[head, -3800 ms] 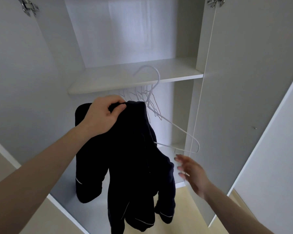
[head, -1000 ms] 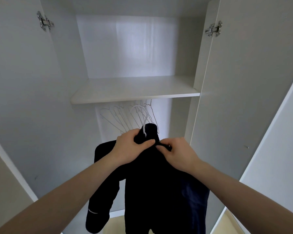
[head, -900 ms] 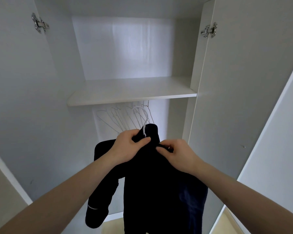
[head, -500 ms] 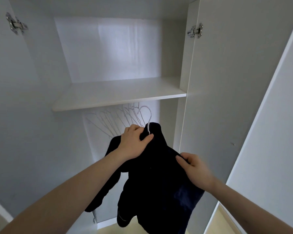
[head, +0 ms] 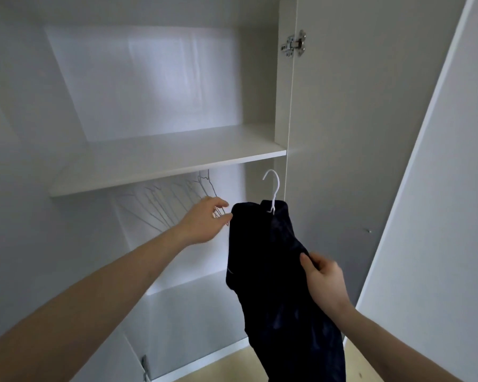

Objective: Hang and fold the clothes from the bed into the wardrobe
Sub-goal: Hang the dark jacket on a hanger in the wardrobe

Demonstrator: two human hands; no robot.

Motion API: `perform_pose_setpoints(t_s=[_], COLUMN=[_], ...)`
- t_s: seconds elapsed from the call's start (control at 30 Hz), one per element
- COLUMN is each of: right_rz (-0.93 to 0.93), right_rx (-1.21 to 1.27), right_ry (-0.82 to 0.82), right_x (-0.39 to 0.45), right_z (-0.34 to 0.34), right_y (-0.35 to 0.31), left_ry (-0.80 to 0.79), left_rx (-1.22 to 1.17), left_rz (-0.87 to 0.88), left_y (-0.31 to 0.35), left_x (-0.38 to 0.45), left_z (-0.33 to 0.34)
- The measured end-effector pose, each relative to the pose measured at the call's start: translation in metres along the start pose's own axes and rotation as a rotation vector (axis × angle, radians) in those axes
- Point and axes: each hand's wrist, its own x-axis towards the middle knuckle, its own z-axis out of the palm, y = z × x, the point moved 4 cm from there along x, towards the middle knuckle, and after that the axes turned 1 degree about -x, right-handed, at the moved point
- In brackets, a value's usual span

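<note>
The dark top (head: 276, 271) hangs on a white hanger (head: 272, 188) under the shelf (head: 163, 161), at 3 o'clock from the wire hangers (head: 163, 208). The right hand (head: 324, 279) pinches its edge. The left hand (head: 204, 224) reaches out, fingers loose, touching the wire hangers. The top's bottom is cut off.

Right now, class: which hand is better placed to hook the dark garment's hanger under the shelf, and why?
The right hand, probably: it grips the dark garment carrying the white hanger. The left hand holds nothing, reaching open toward the empty hangers.
</note>
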Motion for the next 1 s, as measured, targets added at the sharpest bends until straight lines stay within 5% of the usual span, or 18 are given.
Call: perform_pose_setpoints(t_s=[0.23,0.43,1.0], right_rz=[0.081,0.126,0.063], right_rx=[-0.019,-0.056,-0.228], right_ry=[0.094,0.065,0.01], right_x=[0.048,0.122,0.33], right_z=[0.014,0.046,0.119], right_y=[0.023,0.042,0.06], left_ry=[0.123,0.065,-0.098], left_rx=[0.218,0.493,0.492], left_rz=[-0.036,-0.101,-0.32], left_y=[-0.026,-0.052,-0.134], left_x=[0.071,0.131,0.233], left_z=[-0.066,-0.087,-0.073])
